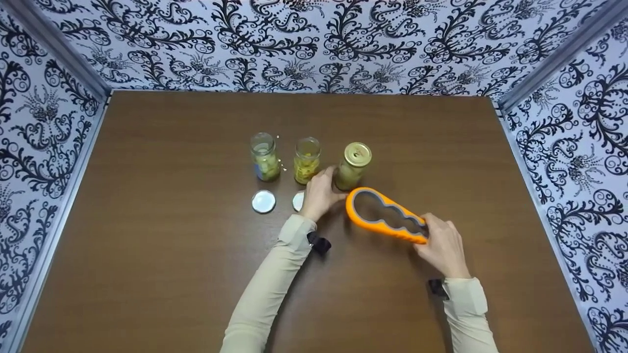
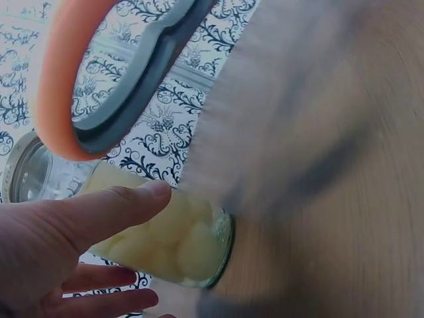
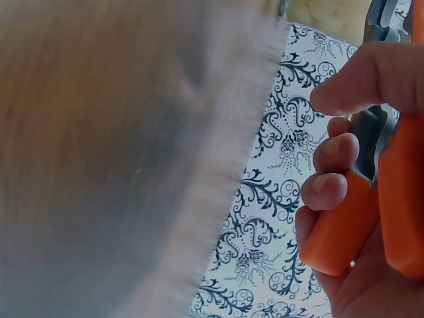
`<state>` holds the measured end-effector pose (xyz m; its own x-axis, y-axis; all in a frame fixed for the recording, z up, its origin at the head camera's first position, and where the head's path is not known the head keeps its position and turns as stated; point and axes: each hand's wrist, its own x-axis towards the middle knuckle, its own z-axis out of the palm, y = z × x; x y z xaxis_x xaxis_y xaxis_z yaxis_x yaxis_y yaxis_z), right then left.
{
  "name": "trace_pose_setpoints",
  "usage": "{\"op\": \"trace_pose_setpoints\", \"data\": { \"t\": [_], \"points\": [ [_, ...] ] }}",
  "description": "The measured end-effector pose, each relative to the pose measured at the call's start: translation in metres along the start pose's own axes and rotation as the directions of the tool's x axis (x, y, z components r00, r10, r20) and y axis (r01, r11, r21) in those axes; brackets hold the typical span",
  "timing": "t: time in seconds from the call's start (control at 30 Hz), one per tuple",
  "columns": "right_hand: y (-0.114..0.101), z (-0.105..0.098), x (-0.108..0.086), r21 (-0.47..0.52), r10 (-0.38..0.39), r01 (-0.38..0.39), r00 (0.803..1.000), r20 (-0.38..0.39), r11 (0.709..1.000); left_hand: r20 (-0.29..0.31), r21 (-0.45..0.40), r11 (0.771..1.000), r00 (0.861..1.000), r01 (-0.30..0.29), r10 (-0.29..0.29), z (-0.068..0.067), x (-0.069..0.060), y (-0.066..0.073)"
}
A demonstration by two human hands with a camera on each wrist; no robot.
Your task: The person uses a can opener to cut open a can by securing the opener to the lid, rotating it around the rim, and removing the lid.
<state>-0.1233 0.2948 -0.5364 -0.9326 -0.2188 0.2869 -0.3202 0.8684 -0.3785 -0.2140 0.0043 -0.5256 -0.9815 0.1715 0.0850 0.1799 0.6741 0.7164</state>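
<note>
I have the right hand (image 1: 444,245) grasping an orange plastic jar opener with a grey, scalloped inner lining (image 1: 385,228); its fingers are curled round the narrow end, where the two handle arms come together. The opener's rounded loop points left, just beside the left thumb and near the base of a clear glass jar of pale, rounded pieces (image 1: 349,175). That jar stands upright on the brown wood-grain table (image 1: 171,220), its round gold metal lid (image 1: 357,154) on.

My left hand (image 1: 321,193) is at the near left side of this jar, unclenched: in the left wrist view the thumb lies straight across the front of the glass, the other fingers spread apart from it. I cannot tell whether they touch the glass.

To the left I see two lidless jars, upright side by side: a clear glass jar with yellow pieces (image 1: 306,164), just beyond the left hand, and a clear glass jar with greenish pieces (image 1: 266,159) farther left. In front of the farther one lies a round white lid (image 1: 263,201); a second white lid (image 1: 298,201) is partly hidden by the left hand. Small pale crumbs (image 1: 284,169) lie between those jars.
</note>
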Motion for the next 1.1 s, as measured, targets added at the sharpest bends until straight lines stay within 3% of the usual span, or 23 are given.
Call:
{"op": "trace_pose_setpoints", "data": {
  "t": [0.3, 0.67, 0.9, 1.1],
  "points": [
    [0.002, 0.002, -0.002, 0.002, -0.004, 0.004, 1.000, -0.019, 1.000, 0.051, -0.104, 0.990, 0.994, 0.098, -0.093, 0.007, 0.014, 0.001],
    [0.001, 0.002, -0.008, 0.020, 0.058, -0.059, 0.998, 0.022, 0.998, 0.086, -0.186, 0.970, 0.986, 0.156, -0.142, 0.017, 0.030, -0.002],
    [0.004, 0.004, -0.011, 0.023, 0.090, -0.090, 0.996, 0.025, 0.996, 0.120, -0.241, 0.962, 0.988, 0.125, -0.098, 0.018, 0.038, -0.002],
    [0.004, 0.006, -0.013, 0.031, 0.094, -0.095, 0.995, 0.027, 0.995, 0.110, -0.282, 0.956, 0.993, 0.082, -0.052, 0.019, 0.040, -0.005]
  ]
}}
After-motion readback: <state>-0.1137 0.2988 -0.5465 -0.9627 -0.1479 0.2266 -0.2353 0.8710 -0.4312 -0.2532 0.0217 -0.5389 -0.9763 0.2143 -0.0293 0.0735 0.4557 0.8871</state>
